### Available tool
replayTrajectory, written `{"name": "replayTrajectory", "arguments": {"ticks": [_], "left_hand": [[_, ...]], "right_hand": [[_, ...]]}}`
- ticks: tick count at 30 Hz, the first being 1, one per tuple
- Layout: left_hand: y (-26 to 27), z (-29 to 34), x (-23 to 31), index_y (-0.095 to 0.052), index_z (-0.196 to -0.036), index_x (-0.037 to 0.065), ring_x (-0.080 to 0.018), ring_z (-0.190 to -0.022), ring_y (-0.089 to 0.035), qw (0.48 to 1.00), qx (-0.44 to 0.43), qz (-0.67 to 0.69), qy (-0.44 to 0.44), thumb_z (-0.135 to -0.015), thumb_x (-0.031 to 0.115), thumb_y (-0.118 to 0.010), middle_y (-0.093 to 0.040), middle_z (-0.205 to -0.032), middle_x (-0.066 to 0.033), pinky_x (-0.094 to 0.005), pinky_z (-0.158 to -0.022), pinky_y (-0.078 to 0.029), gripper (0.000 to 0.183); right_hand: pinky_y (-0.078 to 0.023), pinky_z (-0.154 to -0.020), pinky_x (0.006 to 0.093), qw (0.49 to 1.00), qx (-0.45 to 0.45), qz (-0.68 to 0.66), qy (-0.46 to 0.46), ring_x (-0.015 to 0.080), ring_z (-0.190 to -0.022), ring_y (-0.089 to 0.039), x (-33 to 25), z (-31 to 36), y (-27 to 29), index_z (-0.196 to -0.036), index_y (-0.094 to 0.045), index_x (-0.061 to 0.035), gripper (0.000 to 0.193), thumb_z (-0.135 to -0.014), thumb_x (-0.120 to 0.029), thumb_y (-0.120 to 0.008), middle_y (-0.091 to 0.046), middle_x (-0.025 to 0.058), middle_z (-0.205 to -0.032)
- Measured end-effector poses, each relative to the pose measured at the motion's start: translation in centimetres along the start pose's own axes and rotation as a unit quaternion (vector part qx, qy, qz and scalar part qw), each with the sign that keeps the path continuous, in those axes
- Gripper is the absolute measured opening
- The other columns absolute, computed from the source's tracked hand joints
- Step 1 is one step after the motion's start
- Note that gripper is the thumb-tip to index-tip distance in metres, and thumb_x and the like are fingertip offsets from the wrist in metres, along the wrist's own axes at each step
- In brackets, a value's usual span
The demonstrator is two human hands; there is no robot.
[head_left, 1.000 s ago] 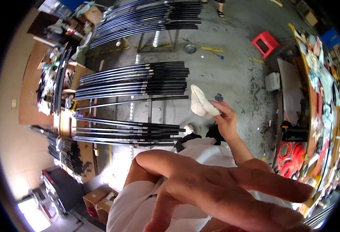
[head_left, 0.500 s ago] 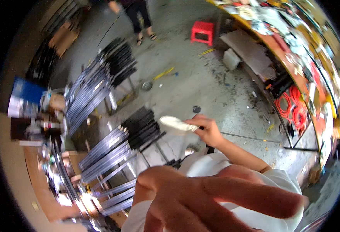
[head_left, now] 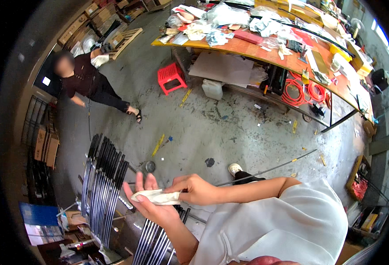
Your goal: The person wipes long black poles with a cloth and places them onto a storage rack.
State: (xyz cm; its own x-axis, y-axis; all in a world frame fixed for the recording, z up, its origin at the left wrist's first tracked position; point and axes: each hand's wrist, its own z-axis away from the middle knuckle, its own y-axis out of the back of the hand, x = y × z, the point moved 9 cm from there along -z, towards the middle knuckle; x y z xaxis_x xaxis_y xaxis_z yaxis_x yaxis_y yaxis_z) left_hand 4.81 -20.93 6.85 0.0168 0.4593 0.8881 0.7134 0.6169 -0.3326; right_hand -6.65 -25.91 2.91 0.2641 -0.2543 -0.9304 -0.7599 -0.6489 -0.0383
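A limp, whitish cloth glove [head_left: 159, 197] lies across the palm side of my left hand [head_left: 159, 212], low and left of the middle. The left fingers stretch up and apart, with the thumb beside the glove's far end. My right hand [head_left: 192, 190] comes in from the right, its fingers closed on the other end of the glove. Both hands are bare and meet at the glove. The part inside the right fingers is hidden.
Bundles of metal rods with black ends [head_left: 104, 185] stand at the left. A person [head_left: 93, 81] is at the far left. A red stool [head_left: 171, 78] and a cluttered workbench [head_left: 168, 43] stand beyond, with red hoses [head_left: 294, 92] below. A long thin rod [head_left: 269, 167] lies on the floor.
My left hand has gone from close before the camera to beside my right hand, under the glove. The right hand still grips the glove. The view has turned, bringing the person fully in.
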Motion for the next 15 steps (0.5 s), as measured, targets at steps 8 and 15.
{"name": "replayTrajectory", "arguments": {"ticks": [8, 15], "left_hand": [[-6.7, -0.3, -7.1, -0.040, -0.102, 0.005, -0.0102, -0.066, -0.039, 0.992, -0.044, 0.048, 0.108, -0.094, 0.025, -0.048, -0.039, -0.075, -0.0009, -0.0279, -0.064, -0.039, 0.023], [-11.5, -0.9, -10.3, -0.042, -0.096, 0.005, -0.0049, -0.052, -0.030, 0.980, -0.040, 0.119, 0.157, -0.094, 0.024, -0.048, -0.033, -0.067, 0.0027, -0.0202, -0.048, -0.029, 0.020]], "right_hand": [[-0.044, -0.058, 0.0291, 0.997, 0.075, 0.010, -0.026, 0.0187, -0.067, -0.054, 1.1, -2.2, 7.7, -0.097, -0.054, -0.0021, 0.030, -0.069, -0.002, -0.063, -0.057, 0.0089, -0.082], [-0.043, -0.069, 0.0315, 0.996, 0.085, 0.007, -0.027, 0.0217, -0.073, -0.051, 2.0, -2.8, 13.6, -0.100, -0.046, -0.0027, 0.034, -0.068, -0.002, -0.055, -0.051, 0.0096, -0.089]]}}
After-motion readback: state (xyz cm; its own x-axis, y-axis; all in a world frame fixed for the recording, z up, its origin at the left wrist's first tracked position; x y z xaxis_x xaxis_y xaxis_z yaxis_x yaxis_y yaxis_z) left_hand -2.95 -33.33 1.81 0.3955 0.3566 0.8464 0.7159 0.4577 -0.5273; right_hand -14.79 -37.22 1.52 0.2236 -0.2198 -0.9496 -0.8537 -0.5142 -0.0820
